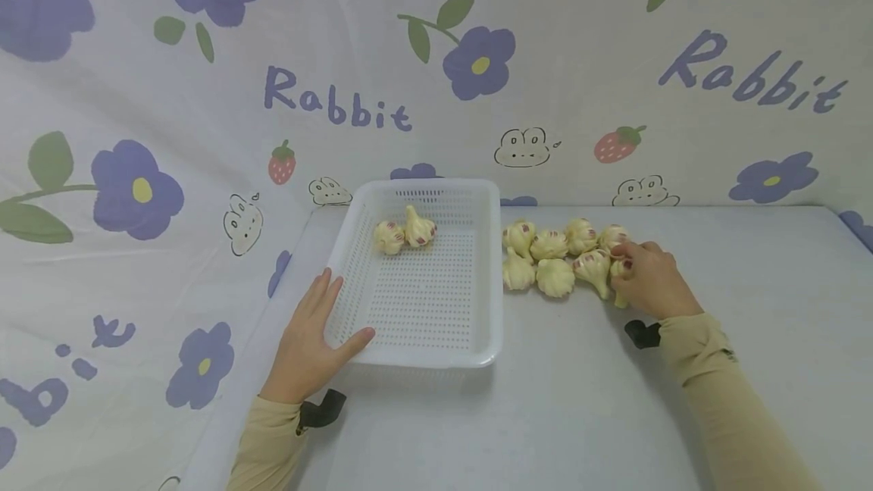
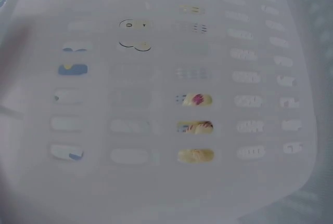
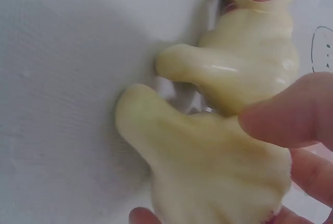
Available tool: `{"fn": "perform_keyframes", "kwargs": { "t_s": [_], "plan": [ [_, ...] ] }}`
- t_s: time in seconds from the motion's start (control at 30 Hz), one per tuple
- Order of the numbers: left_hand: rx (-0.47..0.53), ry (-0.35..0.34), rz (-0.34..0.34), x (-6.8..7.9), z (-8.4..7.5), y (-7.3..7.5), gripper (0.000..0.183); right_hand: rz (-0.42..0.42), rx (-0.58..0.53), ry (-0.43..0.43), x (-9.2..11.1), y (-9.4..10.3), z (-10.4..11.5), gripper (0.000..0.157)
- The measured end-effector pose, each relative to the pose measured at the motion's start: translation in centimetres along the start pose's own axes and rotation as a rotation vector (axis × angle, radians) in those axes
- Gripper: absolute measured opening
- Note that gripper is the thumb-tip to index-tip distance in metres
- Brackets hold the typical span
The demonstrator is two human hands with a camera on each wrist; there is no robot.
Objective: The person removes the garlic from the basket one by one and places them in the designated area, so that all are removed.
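In the head view my left hand (image 1: 307, 343) rests at the near left corner of a white plastic basket (image 1: 489, 286), fingers straight along the left rim and thumb over the front rim. Two garlic bulbs (image 1: 420, 229) lie inside, toward the far left. My right hand (image 1: 651, 279) pinches a garlic bulb (image 3: 213, 167) at the right end of a group on the table; the right wrist view shows thumb and fingers around its body. A neighbouring bulb (image 3: 234, 68) lies beside it. The left wrist view is filled by the basket's slotted wall (image 2: 99, 187), with bulbs partly visible through slots.
Several more garlic bulbs (image 1: 555, 277) sit in two rows just right of the basket. The pale table (image 1: 559, 415) ends at the back against a hanging cloth (image 1: 580, 74) printed with flowers and rabbits. A black strap piece (image 1: 643, 334) sits at the right wrist.
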State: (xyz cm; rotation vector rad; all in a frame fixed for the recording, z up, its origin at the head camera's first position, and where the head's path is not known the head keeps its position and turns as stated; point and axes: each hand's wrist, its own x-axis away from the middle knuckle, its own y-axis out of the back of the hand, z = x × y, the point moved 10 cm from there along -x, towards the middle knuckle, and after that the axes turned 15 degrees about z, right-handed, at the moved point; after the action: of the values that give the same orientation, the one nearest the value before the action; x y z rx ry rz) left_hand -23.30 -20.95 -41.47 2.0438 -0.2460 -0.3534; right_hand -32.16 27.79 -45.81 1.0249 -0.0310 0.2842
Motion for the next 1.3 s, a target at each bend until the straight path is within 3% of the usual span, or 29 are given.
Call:
{"fn": "perform_keyframes", "kwargs": {
  "t_s": [0.27,0.57,0.8,1.3],
  "plan": [
    [-0.006,0.01,0.01,-0.1,0.3,-0.2,0.097,-0.044,0.026,0.022,0.8,1.1,0.9,0.043],
    [-0.002,0.005,0.01,0.0,0.2,-0.2,0.097,-0.172,-0.01,0.025,2.3,3.1,2.3,0.047],
    [0.0,-0.003,0.005,0.0,0.3,-0.3,0.097,-0.326,-0.014,0.109,3.9,4.8,4.7,0.042],
    [0.008,0.008,0.015,-0.1,0.5,-0.5,0.095,-0.344,-0.064,0.233,4.2,4.6,9.8,0.041]
  ]
}}
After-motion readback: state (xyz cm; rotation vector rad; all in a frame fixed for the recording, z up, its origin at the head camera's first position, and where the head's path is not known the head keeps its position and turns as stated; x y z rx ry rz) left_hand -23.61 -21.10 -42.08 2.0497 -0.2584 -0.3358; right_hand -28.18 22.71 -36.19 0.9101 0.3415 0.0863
